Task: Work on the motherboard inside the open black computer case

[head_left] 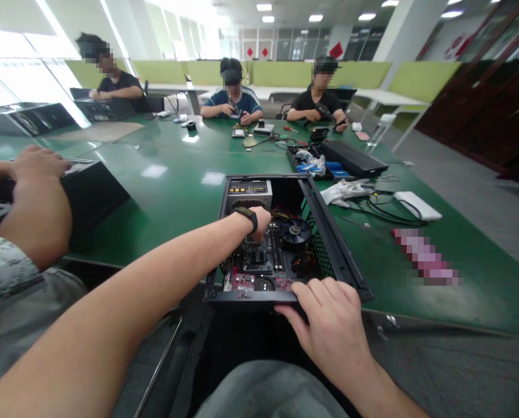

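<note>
An open black computer case [329, 232] lies on the green table [176, 174] in front of me, with its motherboard [263, 261], a round CPU fan [295, 231] and a power supply [248, 194] showing. My left hand [259, 223], with a black watch on the wrist, reaches down into the case onto the motherboard beside the fan; its fingers are curled and hidden, so what they hold is unclear. My right hand [329, 319] grips the near edge of the case, fingers wrapped over the rim.
A person's arm [37, 203] at my left rests on another black case [89, 191]. Across the table three people work with tools and parts. White gloves [344, 191], cables, a white box [416, 205] and a black tray [350, 159] lie to the right.
</note>
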Demonstrator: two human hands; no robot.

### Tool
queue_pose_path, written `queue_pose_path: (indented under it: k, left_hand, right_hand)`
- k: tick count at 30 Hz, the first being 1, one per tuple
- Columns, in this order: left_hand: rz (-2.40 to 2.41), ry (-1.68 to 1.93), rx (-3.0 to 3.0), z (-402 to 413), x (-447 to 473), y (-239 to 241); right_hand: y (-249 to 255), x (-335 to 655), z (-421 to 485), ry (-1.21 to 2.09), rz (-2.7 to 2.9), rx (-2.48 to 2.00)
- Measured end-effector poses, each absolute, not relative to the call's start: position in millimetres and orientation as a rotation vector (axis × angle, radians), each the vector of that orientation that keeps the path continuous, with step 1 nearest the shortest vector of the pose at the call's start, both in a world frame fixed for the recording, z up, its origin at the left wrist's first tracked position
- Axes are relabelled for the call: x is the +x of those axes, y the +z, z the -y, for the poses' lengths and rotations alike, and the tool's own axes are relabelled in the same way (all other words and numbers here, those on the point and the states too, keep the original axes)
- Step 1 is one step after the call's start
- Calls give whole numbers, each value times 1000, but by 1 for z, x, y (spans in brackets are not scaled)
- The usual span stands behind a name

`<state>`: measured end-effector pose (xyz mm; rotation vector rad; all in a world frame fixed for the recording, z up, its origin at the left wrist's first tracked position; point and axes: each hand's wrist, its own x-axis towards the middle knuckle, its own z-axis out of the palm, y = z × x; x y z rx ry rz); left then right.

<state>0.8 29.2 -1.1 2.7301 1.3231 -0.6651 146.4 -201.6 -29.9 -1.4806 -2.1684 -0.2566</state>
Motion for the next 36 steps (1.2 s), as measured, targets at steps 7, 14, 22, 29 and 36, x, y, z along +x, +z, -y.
queue_pose_path:
  k: [7, 14, 22, 29, 36]
  left_hand:
    - [-1313, -736, 2732, -36, 0, -13]
    - [-1297, -766, 2696, -34, 6, -13]
    - [-1329, -823, 2683, -33, 8, -11]
    - [-1339, -804, 2664, -33, 7, -10]
    - [-1337, -884, 2677, -33, 9, -9]
  right_hand:
    - [-31, 144, 202, -247, 2133, -1485]
    - [-32, 143, 202, -260, 2120, -1481]
    - [-33, 144, 201, -266, 2120, -1472]
    - [-33, 145, 202, -282, 2127, -1486]
    - [-34, 142, 201, -290, 2118, -1482]
